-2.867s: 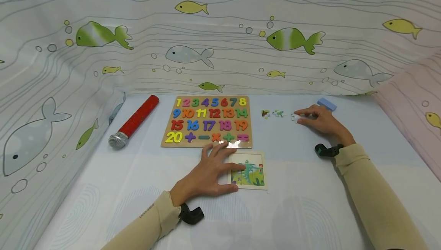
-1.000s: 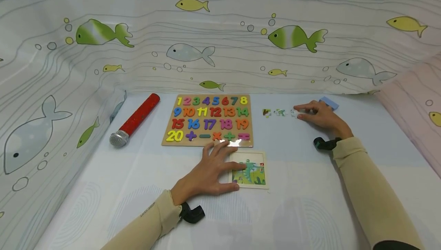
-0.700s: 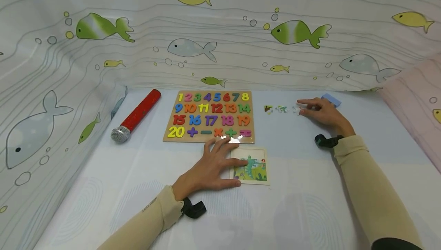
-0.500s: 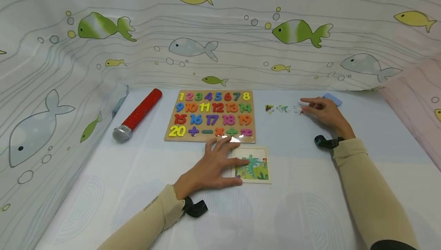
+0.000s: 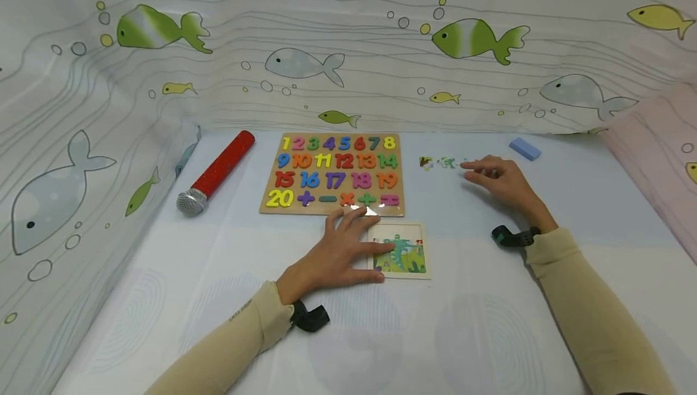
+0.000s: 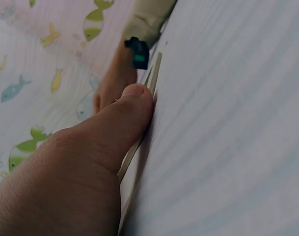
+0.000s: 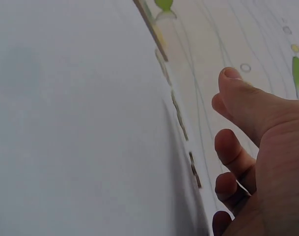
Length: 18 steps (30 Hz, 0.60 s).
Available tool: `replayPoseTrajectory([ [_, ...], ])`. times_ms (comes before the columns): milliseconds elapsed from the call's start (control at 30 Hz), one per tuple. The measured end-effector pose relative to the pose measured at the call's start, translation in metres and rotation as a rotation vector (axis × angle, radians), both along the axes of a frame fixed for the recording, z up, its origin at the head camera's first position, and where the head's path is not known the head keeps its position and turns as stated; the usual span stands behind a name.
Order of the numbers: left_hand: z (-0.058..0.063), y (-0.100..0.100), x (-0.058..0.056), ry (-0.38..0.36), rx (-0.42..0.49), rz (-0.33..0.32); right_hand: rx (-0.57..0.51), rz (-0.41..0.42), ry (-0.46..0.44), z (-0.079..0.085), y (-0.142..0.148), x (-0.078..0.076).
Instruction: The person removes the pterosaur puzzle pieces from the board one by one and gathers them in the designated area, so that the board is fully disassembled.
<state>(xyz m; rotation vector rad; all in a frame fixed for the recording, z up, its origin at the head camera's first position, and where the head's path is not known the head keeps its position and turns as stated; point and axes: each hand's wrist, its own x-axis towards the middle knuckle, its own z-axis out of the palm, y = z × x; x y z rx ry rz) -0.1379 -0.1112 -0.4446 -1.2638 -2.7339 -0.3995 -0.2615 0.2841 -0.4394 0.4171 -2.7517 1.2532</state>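
Note:
My left hand [image 5: 340, 256] lies spread over the left side of a small wooden picture puzzle [image 5: 408, 260] with a green crocodile-like figure. Its index finger rests on the picture; the thumb [image 6: 132, 110] presses along the near edge in the left wrist view. At the back right, three loose jigsaw pieces lie in a row: a dark-and-yellow one [image 5: 425, 162], a green-and-white one [image 5: 446, 163] and a third [image 5: 469, 160] partly behind my right fingers. My right hand [image 5: 503, 186] hovers beside them, thumb and fingers loosely bent, holding nothing. The right wrist view shows the pieces [image 7: 178, 115] flat on the table.
A wooden number board [image 5: 332, 189] with coloured numerals sits just behind the puzzle. Further left lies a red microphone [image 5: 220, 168]. A blue block [image 5: 525, 148] lies beyond the right hand. Fish-printed cloth [image 5: 305, 95] rises at the back and sides.
My right hand has come away from the rightmost piece and shifted left and nearer, uncovering the blue block. The left hand stays on the puzzle. The head view has tilted slightly down.

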Motion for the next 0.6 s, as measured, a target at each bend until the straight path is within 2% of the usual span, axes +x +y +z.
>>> replayPoseTrajectory([
  [133, 0.0, 0.0, 0.0, -0.004, 0.006, -0.002, -0.018, 0.045, 0.008, 0.003, -0.017, 0.011],
  [300, 0.0, -0.001, -0.001, -0.005, 0.007, 0.001, -0.022, 0.193, 0.064, 0.007, -0.038, 0.023],
  [600, 0.001, -0.001, 0.0, -0.028, -0.004, 0.003, 0.02, 0.393, 0.007, 0.012, -0.073, 0.043],
])
